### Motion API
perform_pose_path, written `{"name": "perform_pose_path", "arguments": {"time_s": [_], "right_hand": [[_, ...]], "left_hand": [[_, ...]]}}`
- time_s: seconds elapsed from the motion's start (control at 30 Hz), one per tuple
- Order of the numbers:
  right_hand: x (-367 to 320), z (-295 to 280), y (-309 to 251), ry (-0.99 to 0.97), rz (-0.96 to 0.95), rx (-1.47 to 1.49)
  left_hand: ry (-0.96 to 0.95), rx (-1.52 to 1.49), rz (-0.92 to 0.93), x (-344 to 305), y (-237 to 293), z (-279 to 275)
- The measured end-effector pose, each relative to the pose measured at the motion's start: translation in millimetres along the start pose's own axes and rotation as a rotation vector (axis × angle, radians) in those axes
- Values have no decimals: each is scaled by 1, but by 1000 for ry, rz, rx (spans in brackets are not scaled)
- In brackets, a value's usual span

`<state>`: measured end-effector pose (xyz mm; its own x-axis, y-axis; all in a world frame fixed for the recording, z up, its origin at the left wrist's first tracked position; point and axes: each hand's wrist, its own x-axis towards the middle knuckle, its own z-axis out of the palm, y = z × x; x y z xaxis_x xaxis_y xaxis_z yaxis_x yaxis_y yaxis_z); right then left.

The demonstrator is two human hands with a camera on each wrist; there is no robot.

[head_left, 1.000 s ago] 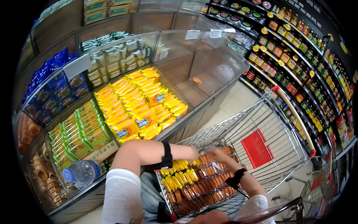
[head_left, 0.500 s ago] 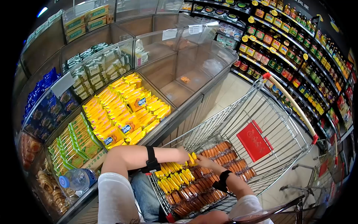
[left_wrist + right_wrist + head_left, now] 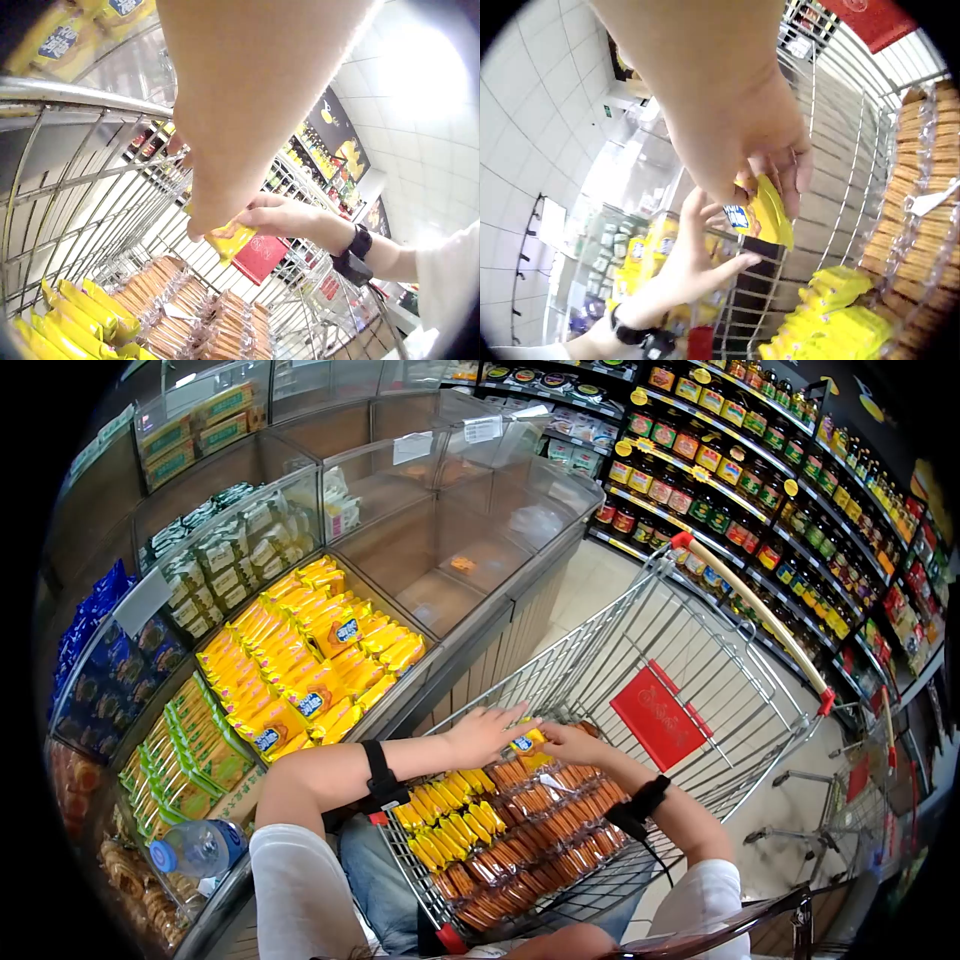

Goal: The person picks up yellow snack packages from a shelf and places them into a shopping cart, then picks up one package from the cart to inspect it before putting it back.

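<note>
My right hand [image 3: 572, 743] pinches a yellow snack packet [image 3: 769, 217] between thumb and fingers, above the shopping cart [image 3: 560, 690]. Close by on the left is my left hand [image 3: 487, 736], its fingers extended; the right wrist view shows its thumb spread away from the packet. In the left wrist view the left forearm and hand cover part of the packet. Below both hands, small yellow packets [image 3: 450, 815] lie in rows at the cart's near left. Beside them are several rows of brown biscuits [image 3: 545, 850] in clear wrap.
Along the left runs a store bin [image 3: 480, 620] with a heap of yellow packets [image 3: 300, 660]. Green-yellow packets [image 3: 190, 750] and a water bottle [image 3: 200, 848] sit nearer. Shelves of jars [image 3: 720, 470] stand at the back right, and another cart [image 3: 850, 800] is at the right.
The left hand has gone from closed up near the right hand to spread fingers beside the packet. The packet now shows in the right hand. The head view has shifted, moving the bin leftward.
</note>
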<state>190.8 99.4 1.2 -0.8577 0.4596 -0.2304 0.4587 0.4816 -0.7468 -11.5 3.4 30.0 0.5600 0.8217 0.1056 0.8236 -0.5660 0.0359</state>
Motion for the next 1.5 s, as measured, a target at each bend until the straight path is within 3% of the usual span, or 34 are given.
{"name": "perform_pose_path", "arguments": {"time_s": [0.03, 0.1, 0.17, 0.3, 0.43, 0.7, 0.77, 0.93, 1.0, 1.13, 1.2, 1.3, 1.5], "right_hand": [[-9, -4, -6, -9, -44, 188], [-32, -5, -19, -24, -2, 263], [-52, 7, -24, 76, -14, 527], [-56, 11, -37, 76, 28, 425], [-51, 16, -33, 97, -43, 530], [-56, 13, -42, 75, 64, 573], [-57, 12, -47, 116, 92, 697], [-57, 11, -45, 194, 73, 719], [-59, 9, -48, 218, 171, 626], [-59, 10, -42, 254, 155, 522], [-55, 13, -27, 283, 129, 319], [-54, 13, -23, 281, 63, 285], [-57, 11, -37, 257, 127, 288]], "left_hand": [[67, -16, 37, 1, 0, -2], [93, -79, 76, 2, 3, -7], [155, -86, 214, 2, 6, -13], [227, -244, 242, -2, 10, -9], [231, -209, 190, 1, 5, -9], [207, -183, 235, 1, 1, -9], [206, -202, 217, 1, 1, -10], [187, -273, 134, 2, 1, -10], [220, -281, 78, 2, 2, -10], [237, -302, 49, 3, 3, -10], [290, -282, 37, 3, 3, -8], [302, -268, 16, 3, 3, -10], [317, -331, -51, 3, 5, -11]]}}
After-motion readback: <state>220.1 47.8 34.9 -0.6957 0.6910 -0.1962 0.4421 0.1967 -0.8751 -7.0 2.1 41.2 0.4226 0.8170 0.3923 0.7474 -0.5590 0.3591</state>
